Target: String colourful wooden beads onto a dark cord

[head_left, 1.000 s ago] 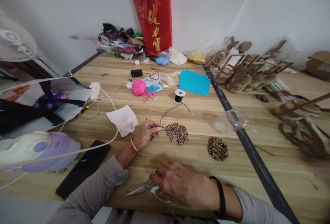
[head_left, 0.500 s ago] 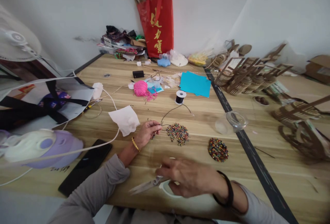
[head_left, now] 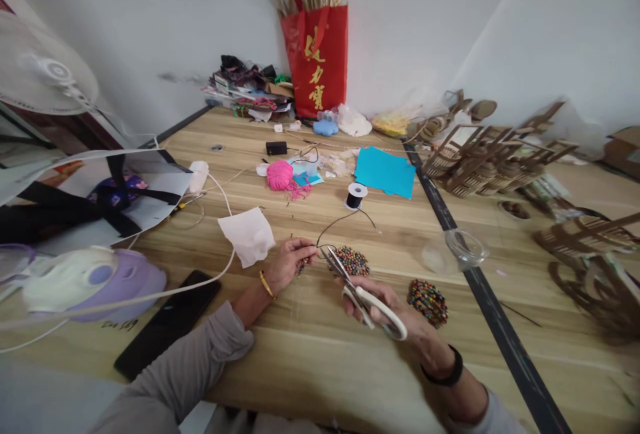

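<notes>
My left hand (head_left: pixel 291 262) pinches a thin black cord (head_left: pixel 333 222) that runs back to a spool (head_left: pixel 355 197) of black cord. A few small beads hang below its fingers. My right hand (head_left: pixel 387 311) is wrapped round white-handled scissors (head_left: pixel 357 294), whose blades are parted and point toward the cord beside my left fingertips. Beneath the blades lies a loose pile of multicoloured beads (head_left: pixel 354 261), partly hidden by them. A coiled bead strand (head_left: pixel 428 303) rests to the right of my right hand.
A white tissue (head_left: pixel 248 237), a black phone (head_left: pixel 167 324) and a white cable lie on the left. Behind are pink yarn (head_left: pixel 280 175), blue sheets (head_left: pixel 385 171) and a red bag (head_left: pixel 320 61). Clear round plastic containers (head_left: pixel 465 247) and woven baskets (head_left: pixel 575 237) stand right.
My right hand has moved forward with the scissors, turning them from pointing left to pointing at the cord by my left hand. My left hand keeps its pinch. The view has shifted slightly.
</notes>
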`<state>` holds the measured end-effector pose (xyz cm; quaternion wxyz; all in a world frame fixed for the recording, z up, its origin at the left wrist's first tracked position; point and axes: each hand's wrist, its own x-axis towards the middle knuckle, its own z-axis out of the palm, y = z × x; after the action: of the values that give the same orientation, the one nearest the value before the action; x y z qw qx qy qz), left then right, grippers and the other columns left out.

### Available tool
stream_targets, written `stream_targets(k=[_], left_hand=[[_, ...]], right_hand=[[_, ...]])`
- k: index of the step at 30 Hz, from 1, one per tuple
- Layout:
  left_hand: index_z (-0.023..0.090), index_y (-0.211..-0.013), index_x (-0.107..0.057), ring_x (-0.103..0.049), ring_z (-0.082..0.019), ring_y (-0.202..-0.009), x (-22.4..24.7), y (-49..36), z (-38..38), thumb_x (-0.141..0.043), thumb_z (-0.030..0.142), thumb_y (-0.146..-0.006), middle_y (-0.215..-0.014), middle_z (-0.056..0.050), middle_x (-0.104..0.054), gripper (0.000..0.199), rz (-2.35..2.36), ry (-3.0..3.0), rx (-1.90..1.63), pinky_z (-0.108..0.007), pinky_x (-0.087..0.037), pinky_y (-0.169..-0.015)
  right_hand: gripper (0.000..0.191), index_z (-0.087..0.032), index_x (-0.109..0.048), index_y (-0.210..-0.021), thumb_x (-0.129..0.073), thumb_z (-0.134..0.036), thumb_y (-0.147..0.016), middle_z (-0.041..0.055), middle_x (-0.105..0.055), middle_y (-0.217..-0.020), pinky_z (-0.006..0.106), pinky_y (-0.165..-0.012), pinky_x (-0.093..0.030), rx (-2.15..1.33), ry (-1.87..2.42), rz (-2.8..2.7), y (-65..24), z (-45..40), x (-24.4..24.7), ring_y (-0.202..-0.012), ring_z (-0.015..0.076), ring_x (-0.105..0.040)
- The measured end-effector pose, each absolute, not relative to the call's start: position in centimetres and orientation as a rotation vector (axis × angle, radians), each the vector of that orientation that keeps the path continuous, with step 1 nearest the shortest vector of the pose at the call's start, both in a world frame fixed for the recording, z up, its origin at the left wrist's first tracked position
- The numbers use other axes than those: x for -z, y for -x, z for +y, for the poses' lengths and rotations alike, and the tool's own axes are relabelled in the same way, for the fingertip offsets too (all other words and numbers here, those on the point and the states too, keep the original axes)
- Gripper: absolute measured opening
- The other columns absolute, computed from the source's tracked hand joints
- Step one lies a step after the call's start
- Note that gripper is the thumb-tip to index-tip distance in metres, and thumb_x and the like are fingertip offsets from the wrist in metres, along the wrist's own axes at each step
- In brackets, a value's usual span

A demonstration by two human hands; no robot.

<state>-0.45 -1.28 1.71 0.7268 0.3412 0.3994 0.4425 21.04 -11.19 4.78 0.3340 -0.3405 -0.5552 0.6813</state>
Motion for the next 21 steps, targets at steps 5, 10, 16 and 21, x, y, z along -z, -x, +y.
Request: stream_targets(k=[5, 10, 16, 21], left_hand=[[0.012, -0.068, -0.062, -0.055, -0.007, -0.048, -1.8, 0.4, -1.3, -0.080, 0.024, -0.052, -0.058, -0.001, -0.065, 0.027, 0.882, -0.779, -1.007, -0.017, -0.037, -0.046], [0.012, -0.068, -0.062, -0.054, -0.007, -0.049, -1.9, 0.4, -1.5, -0.078, 0.022, -0.053, -0.059, 0.000, -0.065, 0.025, 0.925, -0.773, -1.040, -0.016, -0.034, -0.043], [0.013, -0.068, -0.061, -0.054, -0.007, -0.049, -2.1, 0.3, -1.4, -0.078, 0.022, -0.054, -0.058, 0.001, -0.064, 0.024, 0.917, -0.758, -1.068, -0.017, -0.036, -0.044], [0.012, -0.069, -0.063, -0.055, -0.007, -0.051, -1.6, 0.2, -1.3, -0.080, 0.022, -0.051, -0.064, -0.001, -0.067, 0.027, 0.887, -0.727, -1.075, -0.018, -0.041, -0.050]], right_hand=[[0.071, -0.021, -0.056, -0.119, -0.058, -0.072, -0.069, 0.0058, -0.057, -0.084, 0.029, -0.067, -0.042, -1.624, 0.949, -1.594, -21.6, -11.1, -5.4, -0.076, 0.0178, -0.050], [0.056, -0.019, -0.058, -0.118, -0.066, -0.052, -0.074, 0.0034, -0.058, -0.082, 0.025, -0.063, -0.042, -1.439, 1.259, -1.801, -21.3, -10.9, -5.3, -0.072, 0.0157, -0.050], [0.038, -0.017, -0.061, -0.109, -0.064, -0.039, -0.078, 0.0007, -0.058, -0.075, 0.022, -0.056, -0.039, -1.157, 1.410, -1.886, -20.0, -10.6, -4.8, -0.063, 0.0121, -0.047], [0.037, -0.016, -0.059, -0.110, -0.063, -0.036, -0.079, -0.0007, -0.058, -0.071, 0.020, -0.052, -0.037, -0.994, 1.410, -1.937, -18.8, -10.1, -4.7, -0.056, 0.0100, -0.046]])
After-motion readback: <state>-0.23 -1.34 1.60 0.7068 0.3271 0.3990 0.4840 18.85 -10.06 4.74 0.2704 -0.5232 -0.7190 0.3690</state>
